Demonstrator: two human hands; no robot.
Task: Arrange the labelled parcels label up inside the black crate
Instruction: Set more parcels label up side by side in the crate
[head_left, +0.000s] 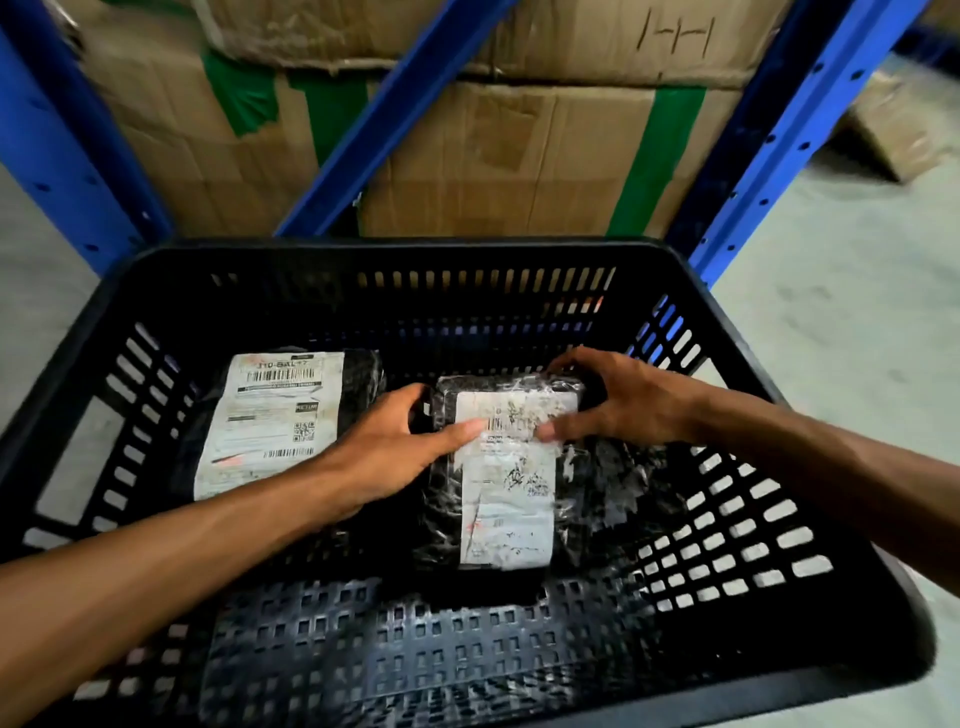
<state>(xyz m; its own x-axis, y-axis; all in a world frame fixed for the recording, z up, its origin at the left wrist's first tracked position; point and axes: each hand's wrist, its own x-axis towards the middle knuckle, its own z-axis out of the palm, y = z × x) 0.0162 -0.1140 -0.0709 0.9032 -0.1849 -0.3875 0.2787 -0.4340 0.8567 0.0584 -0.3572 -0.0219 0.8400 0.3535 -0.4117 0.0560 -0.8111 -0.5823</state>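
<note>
A black slotted crate (332, 260) fills the lower view. Two black-wrapped parcels lie on its floor, both with white labels facing up. The left parcel (275, 415) rests near the left wall, untouched. The right parcel (506, 499) lies in the middle of the crate. My left hand (395, 447) grips its upper left edge, thumb on the label. My right hand (608, 405) holds its far right corner, fingers over the top edge and thumb on the label.
Blue steel rack uprights (769, 140) and a diagonal brace (395, 114) stand right behind the crate. Large cardboard boxes (493, 166) with green tape fill the rack. Grey concrete floor (841, 291) shows to the right and left.
</note>
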